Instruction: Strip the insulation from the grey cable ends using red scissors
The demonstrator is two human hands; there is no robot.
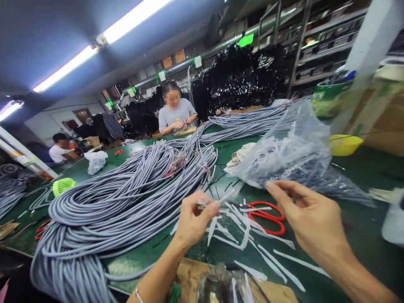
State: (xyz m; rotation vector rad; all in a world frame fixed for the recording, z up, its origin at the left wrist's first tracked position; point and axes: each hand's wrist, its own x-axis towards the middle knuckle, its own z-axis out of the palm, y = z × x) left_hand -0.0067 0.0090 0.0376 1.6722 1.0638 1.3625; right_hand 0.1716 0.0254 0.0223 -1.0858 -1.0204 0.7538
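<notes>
My left hand (195,221) is closed in a pinch on a clear plastic strip (227,195), which sticks out to the right past the thumb. My right hand (312,219) is raised in front of a clear plastic bag (284,155), thumb and forefinger pressed together; whatever sits between them is too small to make out. Below and between the hands, loose white plastic strips (261,256) lie scattered on the green table. Among them rest red-handled scissors (283,219), blades toward my left hand. A large coil of grey cables (126,202) lies left of my left hand.
A brown board (192,273) with small items lies at the near edge. Beyond the bag are a yellow bowl (345,145) and a crumpled cloth (240,158). A person (177,111) sits across the table; another (59,147) is far left. A green basket (64,185) stands left.
</notes>
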